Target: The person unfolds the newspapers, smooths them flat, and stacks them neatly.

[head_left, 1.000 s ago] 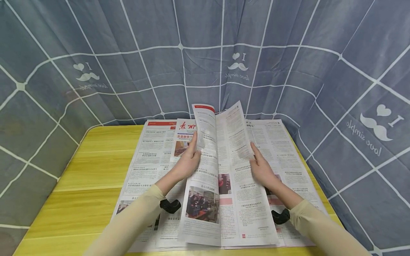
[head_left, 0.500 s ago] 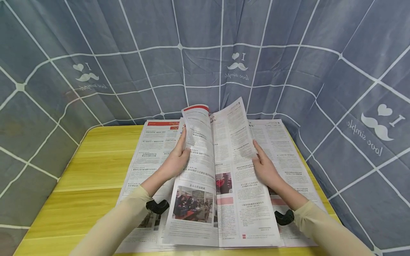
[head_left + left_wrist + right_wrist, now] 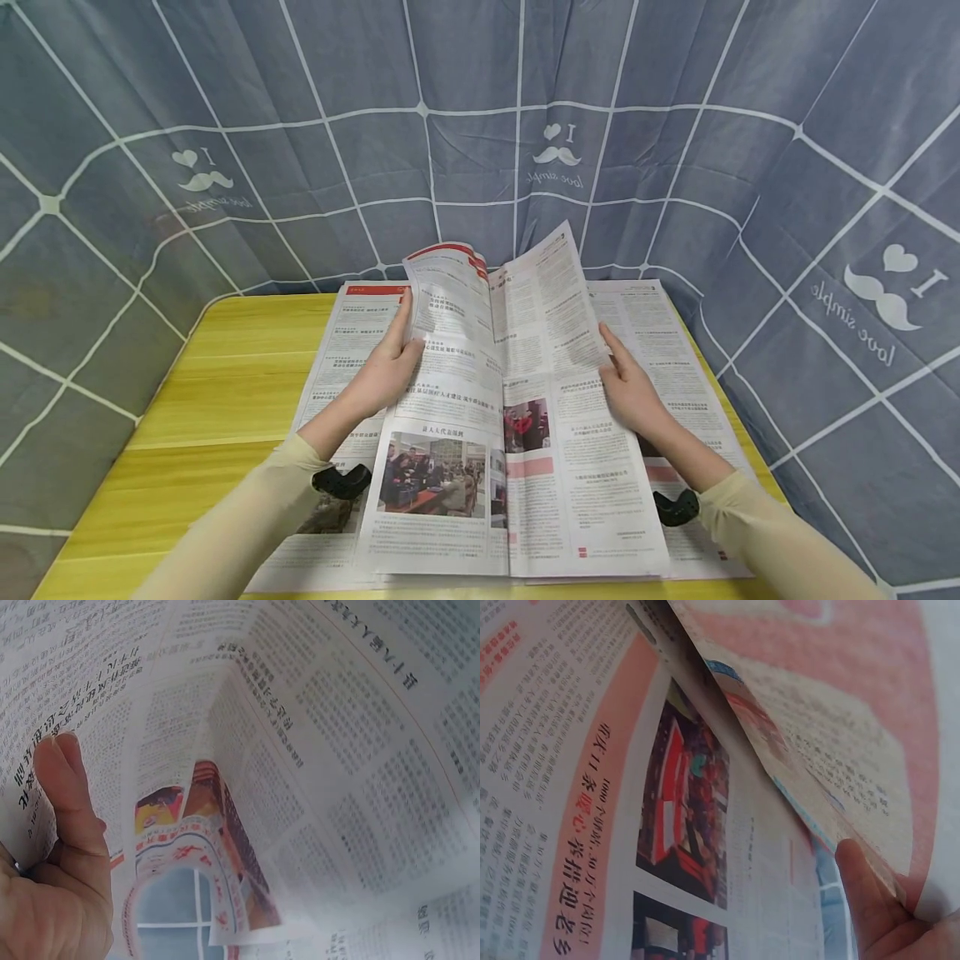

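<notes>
A newspaper [image 3: 450, 392] stands partly open between my two hands, its far end raised and its near end low by the front of the table. My left hand [image 3: 386, 375] grips its left edge, thumb on the page facing me. At the right edge, my right hand [image 3: 633, 392] holds the other half the same way. In the left wrist view the thumb and palm of the left hand [image 3: 67, 847] show beside curving printed sheets. The right wrist view has the right hand [image 3: 885, 915] pinching sheet edges, with a gap between the pages.
More newspaper sheets [image 3: 693, 400] lie spread flat under the held one. They cover much of the yellow wood-grain table [image 3: 225, 375]. A grey-blue curtain [image 3: 480, 150] with white lines surrounds the back and sides. Black wrist mounts [image 3: 341, 481] sit on both forearms.
My left hand has moved left and slightly toward me, drawing the left half outward so the newspaper opens wider. The right hand has shifted slightly right.
</notes>
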`<act>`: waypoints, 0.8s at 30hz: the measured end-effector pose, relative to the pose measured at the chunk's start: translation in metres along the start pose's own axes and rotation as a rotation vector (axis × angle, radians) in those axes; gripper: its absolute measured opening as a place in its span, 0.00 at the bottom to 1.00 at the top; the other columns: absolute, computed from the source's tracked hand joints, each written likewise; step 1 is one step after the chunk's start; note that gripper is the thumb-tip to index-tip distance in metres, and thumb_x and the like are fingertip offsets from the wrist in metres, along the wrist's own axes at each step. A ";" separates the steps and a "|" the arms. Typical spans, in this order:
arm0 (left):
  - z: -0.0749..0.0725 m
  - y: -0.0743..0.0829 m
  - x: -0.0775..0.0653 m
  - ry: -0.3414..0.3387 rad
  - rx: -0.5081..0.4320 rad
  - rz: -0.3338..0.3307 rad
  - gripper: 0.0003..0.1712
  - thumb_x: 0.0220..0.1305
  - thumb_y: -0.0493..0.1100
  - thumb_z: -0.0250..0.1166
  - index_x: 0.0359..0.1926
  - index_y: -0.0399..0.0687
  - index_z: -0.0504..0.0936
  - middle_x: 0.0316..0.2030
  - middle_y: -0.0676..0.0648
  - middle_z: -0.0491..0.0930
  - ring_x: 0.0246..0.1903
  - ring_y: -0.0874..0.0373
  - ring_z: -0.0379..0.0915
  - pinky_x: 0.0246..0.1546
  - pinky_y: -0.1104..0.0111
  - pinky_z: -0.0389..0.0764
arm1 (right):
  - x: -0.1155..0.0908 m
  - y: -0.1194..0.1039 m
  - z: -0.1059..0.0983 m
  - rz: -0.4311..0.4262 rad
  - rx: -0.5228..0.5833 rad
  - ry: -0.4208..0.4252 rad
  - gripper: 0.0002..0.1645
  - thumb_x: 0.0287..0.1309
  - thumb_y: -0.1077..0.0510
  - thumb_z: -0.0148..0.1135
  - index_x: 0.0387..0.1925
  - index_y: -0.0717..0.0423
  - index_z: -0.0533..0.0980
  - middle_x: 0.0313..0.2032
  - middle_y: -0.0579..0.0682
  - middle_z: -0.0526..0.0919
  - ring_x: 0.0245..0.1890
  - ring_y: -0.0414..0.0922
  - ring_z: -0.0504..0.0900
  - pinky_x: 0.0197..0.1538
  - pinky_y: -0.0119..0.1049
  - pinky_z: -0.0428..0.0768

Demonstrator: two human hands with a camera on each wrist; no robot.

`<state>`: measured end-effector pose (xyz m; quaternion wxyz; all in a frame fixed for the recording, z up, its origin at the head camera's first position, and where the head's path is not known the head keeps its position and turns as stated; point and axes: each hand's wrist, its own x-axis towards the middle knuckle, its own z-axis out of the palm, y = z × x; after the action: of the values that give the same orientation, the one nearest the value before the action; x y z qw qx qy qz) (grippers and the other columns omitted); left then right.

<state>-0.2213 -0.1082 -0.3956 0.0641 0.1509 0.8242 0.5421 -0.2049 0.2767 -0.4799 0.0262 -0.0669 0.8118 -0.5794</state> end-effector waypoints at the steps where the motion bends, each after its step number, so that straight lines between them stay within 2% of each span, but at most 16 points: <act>1: -0.002 0.001 0.000 0.006 0.014 0.002 0.43 0.82 0.43 0.43 0.78 0.83 0.29 0.81 0.48 0.35 0.30 0.49 0.82 0.38 0.59 0.83 | 0.000 0.000 -0.001 -0.003 0.008 -0.002 0.41 0.80 0.62 0.39 0.82 0.28 0.41 0.67 0.67 0.70 0.41 0.55 0.86 0.40 0.41 0.84; 7: -0.015 0.006 -0.004 0.017 0.020 -0.009 0.42 0.83 0.44 0.43 0.79 0.80 0.28 0.81 0.47 0.34 0.28 0.48 0.82 0.36 0.62 0.83 | 0.000 -0.002 -0.007 -0.008 0.029 -0.003 0.41 0.80 0.62 0.37 0.82 0.30 0.40 0.67 0.67 0.70 0.40 0.55 0.87 0.38 0.41 0.85; 12: -0.027 0.010 -0.008 0.026 0.033 -0.029 0.42 0.83 0.48 0.44 0.77 0.86 0.27 0.81 0.52 0.33 0.28 0.47 0.83 0.38 0.63 0.82 | 0.000 -0.003 -0.014 -0.001 0.006 0.014 0.40 0.80 0.61 0.38 0.83 0.31 0.40 0.66 0.66 0.71 0.40 0.51 0.87 0.39 0.39 0.84; 14: -0.033 0.011 -0.009 0.035 0.044 -0.034 0.42 0.83 0.48 0.44 0.76 0.88 0.26 0.81 0.53 0.31 0.33 0.50 0.82 0.43 0.66 0.80 | -0.001 -0.005 -0.018 -0.007 0.012 0.010 0.40 0.80 0.61 0.37 0.83 0.32 0.39 0.65 0.67 0.71 0.40 0.51 0.87 0.39 0.39 0.84; 20: -0.046 0.016 -0.014 0.053 -0.026 -0.016 0.43 0.83 0.45 0.44 0.78 0.84 0.26 0.81 0.52 0.28 0.41 0.51 0.82 0.43 0.68 0.82 | -0.005 -0.012 -0.027 -0.007 0.053 -0.004 0.40 0.81 0.60 0.37 0.82 0.31 0.38 0.66 0.69 0.70 0.39 0.53 0.87 0.37 0.42 0.85; 21: -0.049 0.017 -0.015 0.055 -0.038 -0.012 0.43 0.83 0.44 0.44 0.78 0.83 0.26 0.81 0.53 0.27 0.48 0.53 0.81 0.46 0.70 0.81 | -0.005 -0.013 -0.029 0.000 0.059 -0.003 0.40 0.81 0.60 0.37 0.82 0.30 0.38 0.66 0.68 0.70 0.40 0.53 0.87 0.37 0.42 0.86; 24: -0.055 0.019 -0.019 0.059 -0.062 -0.013 0.43 0.83 0.44 0.44 0.78 0.82 0.26 0.81 0.55 0.26 0.57 0.52 0.74 0.52 0.75 0.76 | -0.007 -0.015 -0.034 0.006 0.072 -0.007 0.40 0.81 0.60 0.37 0.82 0.30 0.36 0.67 0.68 0.69 0.40 0.53 0.87 0.36 0.43 0.86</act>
<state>-0.2150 -0.1556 -0.3568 0.0477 0.1274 0.8096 0.5711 -0.2012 0.3041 -0.4548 0.0331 -0.0656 0.7904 -0.6081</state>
